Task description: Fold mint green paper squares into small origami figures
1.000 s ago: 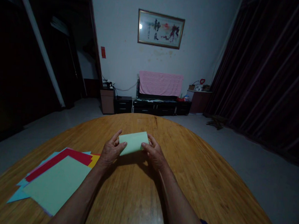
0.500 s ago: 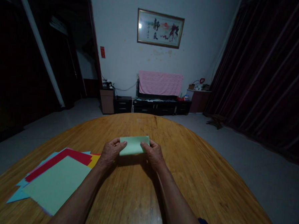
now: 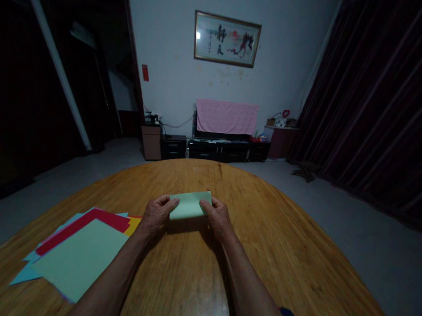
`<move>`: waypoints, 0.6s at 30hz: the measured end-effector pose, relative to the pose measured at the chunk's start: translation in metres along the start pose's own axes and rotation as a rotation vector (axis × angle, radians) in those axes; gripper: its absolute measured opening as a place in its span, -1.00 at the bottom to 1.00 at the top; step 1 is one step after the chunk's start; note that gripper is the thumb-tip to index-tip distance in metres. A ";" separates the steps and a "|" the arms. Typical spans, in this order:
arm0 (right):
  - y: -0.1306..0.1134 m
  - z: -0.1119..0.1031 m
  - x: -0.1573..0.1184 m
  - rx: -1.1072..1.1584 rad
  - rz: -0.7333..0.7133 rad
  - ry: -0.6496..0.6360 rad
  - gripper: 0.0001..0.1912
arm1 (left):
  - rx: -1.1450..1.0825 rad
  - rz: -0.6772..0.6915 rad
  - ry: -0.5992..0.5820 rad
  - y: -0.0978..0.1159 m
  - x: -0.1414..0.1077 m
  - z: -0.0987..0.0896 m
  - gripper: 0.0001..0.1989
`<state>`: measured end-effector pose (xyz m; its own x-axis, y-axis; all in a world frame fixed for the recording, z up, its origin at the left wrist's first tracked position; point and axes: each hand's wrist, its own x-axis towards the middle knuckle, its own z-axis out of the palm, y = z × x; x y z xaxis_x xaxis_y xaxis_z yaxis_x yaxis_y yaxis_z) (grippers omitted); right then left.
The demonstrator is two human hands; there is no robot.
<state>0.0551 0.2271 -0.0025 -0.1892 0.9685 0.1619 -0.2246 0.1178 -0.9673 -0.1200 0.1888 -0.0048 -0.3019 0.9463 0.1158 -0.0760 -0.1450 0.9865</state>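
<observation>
A small light green paper [image 3: 190, 206], wider than it is tall, is held up just over the wooden table [image 3: 273, 255]. My left hand [image 3: 157, 212] pinches its left end, with the thumb on the near face. At the right end my right hand [image 3: 218, 216] grips it the same way. The fingers behind the paper are hidden. To the left, by my left forearm, lies a loose pile of coloured sheets, with a pale green sheet [image 3: 83, 260] on top and a red sheet [image 3: 67, 233], blue and yellow ones partly showing.
Beyond the round table's far edge stand a low black cabinet [image 3: 204, 153] and a screen draped with a pink cloth [image 3: 227, 117]. A framed picture [image 3: 226, 40] hangs on the wall. Dark curtains [image 3: 369, 100] hang at the right.
</observation>
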 end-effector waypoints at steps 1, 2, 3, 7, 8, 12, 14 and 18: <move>0.000 0.000 0.000 0.002 0.000 -0.004 -0.67 | 0.009 0.000 -0.004 0.000 0.000 0.000 -0.66; 0.001 0.000 0.000 0.004 0.001 -0.005 -0.67 | 0.014 0.000 -0.007 0.000 0.001 0.000 -0.66; 0.001 0.000 0.000 0.005 0.002 -0.004 -0.66 | 0.014 -0.001 -0.008 0.000 0.001 -0.001 -0.66; 0.003 0.000 0.001 0.003 0.009 0.006 -0.66 | 0.017 0.007 -0.005 0.000 0.002 0.000 -0.66; 0.003 0.000 0.001 0.003 0.008 0.007 -0.66 | 0.026 0.010 -0.004 0.000 0.003 0.000 -0.66; 0.003 0.000 0.001 -0.012 0.001 0.008 -0.65 | 0.043 -0.002 -0.001 -0.001 0.005 -0.002 -0.65; 0.003 0.000 0.001 -0.014 0.008 0.011 -0.65 | 0.051 -0.017 -0.015 -0.001 0.006 -0.003 -0.65; 0.002 0.000 -0.001 -0.018 0.025 0.011 -0.66 | 0.032 -0.015 -0.041 -0.003 0.008 -0.004 -0.66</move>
<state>0.0546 0.2266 -0.0049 -0.1842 0.9735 0.1353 -0.2027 0.0970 -0.9744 -0.1266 0.1959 -0.0068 -0.2616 0.9594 0.1053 -0.0499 -0.1223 0.9912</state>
